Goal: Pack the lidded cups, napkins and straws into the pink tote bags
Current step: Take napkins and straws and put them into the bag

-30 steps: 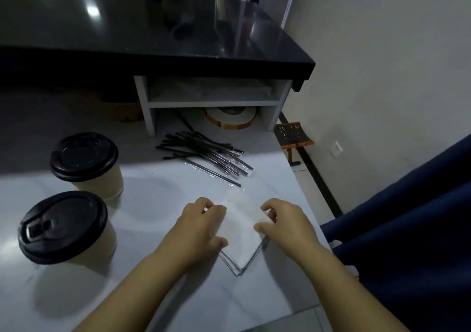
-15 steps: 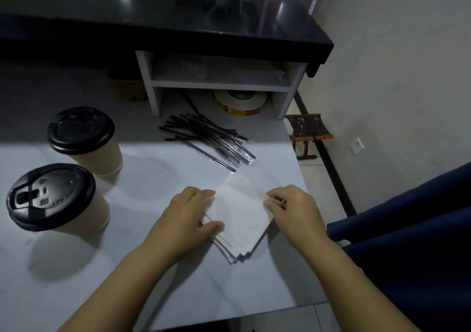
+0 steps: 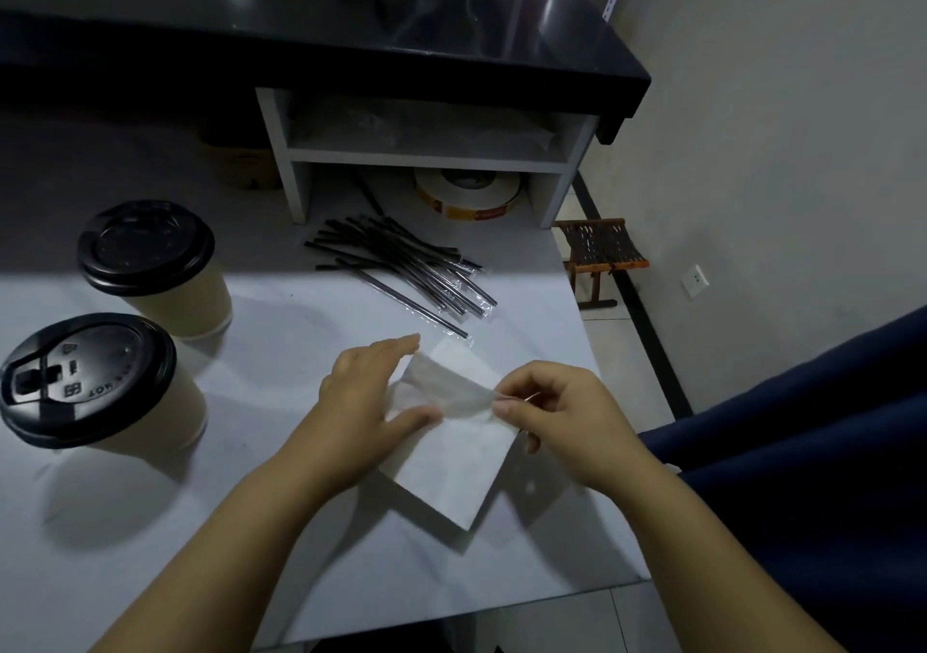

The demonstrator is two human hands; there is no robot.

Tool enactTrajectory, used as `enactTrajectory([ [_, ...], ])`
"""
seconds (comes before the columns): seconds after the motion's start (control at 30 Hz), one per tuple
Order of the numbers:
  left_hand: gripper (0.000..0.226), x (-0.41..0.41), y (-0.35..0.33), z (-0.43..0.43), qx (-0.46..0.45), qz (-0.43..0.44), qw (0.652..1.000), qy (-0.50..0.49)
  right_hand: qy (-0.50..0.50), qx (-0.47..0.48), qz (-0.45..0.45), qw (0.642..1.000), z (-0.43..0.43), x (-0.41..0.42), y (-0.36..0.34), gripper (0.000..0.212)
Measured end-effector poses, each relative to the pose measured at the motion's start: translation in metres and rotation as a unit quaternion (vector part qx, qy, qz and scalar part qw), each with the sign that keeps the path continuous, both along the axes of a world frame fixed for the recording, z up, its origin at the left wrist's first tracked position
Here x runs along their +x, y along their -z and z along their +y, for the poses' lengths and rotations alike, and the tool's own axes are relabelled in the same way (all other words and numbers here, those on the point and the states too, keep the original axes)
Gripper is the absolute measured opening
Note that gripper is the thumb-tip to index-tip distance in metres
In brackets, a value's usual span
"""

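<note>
Since before, the right hand has pinched up a corner of the top napkin from the napkin stack on the white table. The flat left hand, fingers straight, hides the stack's left edge. Straws lie beyond.

1. The left hand lies palm down with its fingers straight and together. Its thumb is spread toward the other hand and it presses flat on the napkin stack.
2. The right hand is curled, thumb and forefinger pinching the near corner of the top napkin, just beside the left thumb.
3. Both forearms are bare and angle inward toward each other.
</note>
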State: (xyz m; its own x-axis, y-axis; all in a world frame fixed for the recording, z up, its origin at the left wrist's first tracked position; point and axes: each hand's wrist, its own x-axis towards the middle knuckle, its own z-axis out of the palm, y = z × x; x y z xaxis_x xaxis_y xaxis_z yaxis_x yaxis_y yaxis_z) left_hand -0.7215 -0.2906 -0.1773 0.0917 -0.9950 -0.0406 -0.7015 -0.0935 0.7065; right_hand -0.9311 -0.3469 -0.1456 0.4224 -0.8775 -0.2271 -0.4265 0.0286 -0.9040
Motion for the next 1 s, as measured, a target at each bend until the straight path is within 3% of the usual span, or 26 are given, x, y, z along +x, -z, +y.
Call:
enactTrajectory([
  [0.1,0.020,0.002,0.000,-0.001,-0.020,0.040,0.999,0.009,0.003,0.024,0.009,1.000,-0.001,0.001,0.004,0.008],
  [0.17,0.023,0.005,-0.002,0.000,-0.027,0.063,0.998,0.004,0.057,-0.006,0.040,0.998,-0.003,0.001,0.011,0.014],
  [0.27,0.027,0.008,-0.004,0.000,-0.017,0.065,0.998,0.011,0.095,-0.101,0.159,0.978,-0.010,-0.001,0.019,0.007],
  [0.33,0.032,0.010,-0.005,0.000,-0.008,0.073,0.997,0.022,0.055,-0.081,0.217,0.971,-0.013,-0.001,0.022,0.027],
  [0.4,0.040,0.011,-0.007,-0.001,-0.006,0.070,0.997,0.040,0.031,-0.040,0.222,0.974,-0.015,0.002,0.023,0.034],
  [0.53,0.044,0.011,-0.008,-0.003,-0.008,0.074,0.996,0.049,0.042,-0.059,0.239,0.968,-0.018,0.004,0.027,0.020],
  [0.73,0.026,0.009,-0.010,-0.009,-0.020,0.067,0.996,0.057,0.012,-0.085,0.251,0.964,-0.018,0.001,0.024,0.004],
  [0.9,0.023,0.009,-0.010,-0.012,-0.034,0.062,0.995,0.073,0.004,-0.136,0.225,0.965,-0.014,-0.001,0.019,0.011],
  [1.0,0.024,0.010,-0.007,-0.011,-0.053,0.015,0.996,0.064,-0.007,-0.135,0.175,0.975,-0.011,-0.002,0.013,0.016],
])
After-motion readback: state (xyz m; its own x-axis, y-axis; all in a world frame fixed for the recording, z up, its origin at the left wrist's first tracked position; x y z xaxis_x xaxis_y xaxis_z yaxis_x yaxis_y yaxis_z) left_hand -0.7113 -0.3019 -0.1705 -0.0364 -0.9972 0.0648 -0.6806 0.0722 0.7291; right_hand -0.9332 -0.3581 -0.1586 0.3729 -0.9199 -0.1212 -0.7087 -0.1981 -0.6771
